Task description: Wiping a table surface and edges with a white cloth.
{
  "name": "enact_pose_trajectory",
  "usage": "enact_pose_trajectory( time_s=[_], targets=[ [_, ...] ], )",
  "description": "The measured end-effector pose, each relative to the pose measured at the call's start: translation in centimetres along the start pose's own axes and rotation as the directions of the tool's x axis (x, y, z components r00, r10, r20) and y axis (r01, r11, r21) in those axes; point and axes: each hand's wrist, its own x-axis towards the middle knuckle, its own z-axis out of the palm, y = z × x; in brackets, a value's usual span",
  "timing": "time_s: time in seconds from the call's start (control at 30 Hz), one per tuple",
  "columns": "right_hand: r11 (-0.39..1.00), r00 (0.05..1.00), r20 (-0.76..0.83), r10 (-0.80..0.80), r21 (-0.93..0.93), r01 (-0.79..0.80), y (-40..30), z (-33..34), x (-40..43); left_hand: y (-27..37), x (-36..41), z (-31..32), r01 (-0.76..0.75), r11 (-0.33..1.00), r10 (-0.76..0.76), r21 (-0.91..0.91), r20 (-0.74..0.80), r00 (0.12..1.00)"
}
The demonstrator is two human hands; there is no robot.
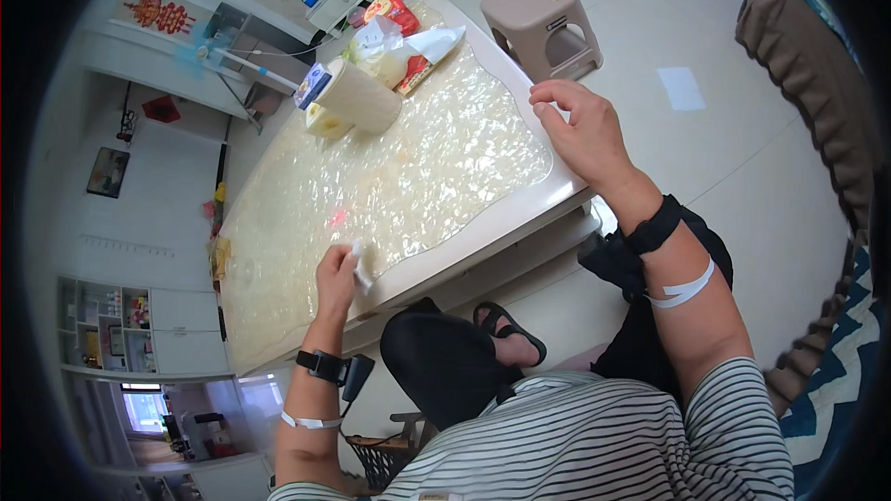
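Observation:
Between the thumb and fingers of my left hand point(335, 283) is a small white piece of tissue or cloth point(359, 266), over the near edge of the table point(487, 229). A clear, glossy, wavy-edged cover point(431, 181) lies on the tabletop. My right hand point(581, 132) hovers by the table's right edge with loosely bent fingers. A gap shows between its thumb and index finger, and nothing is visible in it. A small pinkish-red spot shows on the cover beyond my left hand.
Toward the far end of the table stand a cream cylindrical bin point(365, 97), a blue-and-white box point(312, 85), a yellow tissue pack point(327, 122), plastic bags point(383, 49) and a red packet point(393, 12). A beige plastic stool point(532, 14) is on the floor to the right. A brown-covered seat point(800, 90) borders the right side.

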Motion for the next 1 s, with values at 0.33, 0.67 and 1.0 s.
enact_pose_trajectory(
  time_s=[0.33, 0.67, 1.0],
  targets=[
    [1.000, 0.999, 0.047, -0.024, 0.006, 0.024, -0.7, -0.4, 0.3, 8.1, 1.1, 5.1, 0.150, 0.909, -0.082, -0.390, 0.185, 0.979],
    [0.996, 0.983, 0.162, 0.083, -0.058, -0.074, -0.7, -0.8, 0.0, 9.8, -2.7, 6.4, -0.376, 0.917, 0.389, -0.137, 0.092, 0.916],
    [0.999, 0.990, 0.138, 0.029, -0.023, -0.026, -0.1, -0.1, -0.2, 9.3, 9.8, 7.7, -0.247, 0.966, 0.245, -0.077, -0.025, 0.969]
  ],
)
